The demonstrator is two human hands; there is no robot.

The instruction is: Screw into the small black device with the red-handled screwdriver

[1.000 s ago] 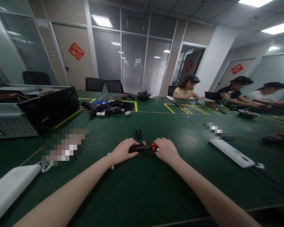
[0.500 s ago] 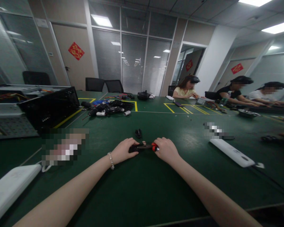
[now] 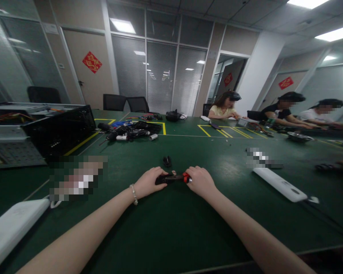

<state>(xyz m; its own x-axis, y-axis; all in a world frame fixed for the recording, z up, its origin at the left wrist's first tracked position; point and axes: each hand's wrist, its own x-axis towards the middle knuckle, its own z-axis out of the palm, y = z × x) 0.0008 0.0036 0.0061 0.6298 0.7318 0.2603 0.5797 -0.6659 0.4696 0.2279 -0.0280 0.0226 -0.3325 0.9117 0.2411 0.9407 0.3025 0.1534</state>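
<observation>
In the head view my right hand (image 3: pixel 201 180) is closed round the red handles of a pair of pliers (image 3: pixel 185 177). Their dark jaws point left, towards a small black part (image 3: pixel 161 179) pinched between the thumb and fingers of my left hand (image 3: pixel 148 180). The jaws meet the part's right end; whether they bite on it I cannot tell. Just beyond lies a tiny pale scrap (image 3: pixel 174 173). A bundled black piece (image 3: pixel 167 161), perhaps a coiled cable, rests on the green tabletop (image 3: pixel 171 228) past my hands.
An opened computer case (image 3: pixel 65 131) stands at the left. Beyond my hands are a pile of black tools and parts (image 3: pixel 131 131) and a dark headset (image 3: pixel 175 115). White power banks (image 3: pixel 280 184) lie on both sides. Several people (image 3: pixel 224 108) work at the far right.
</observation>
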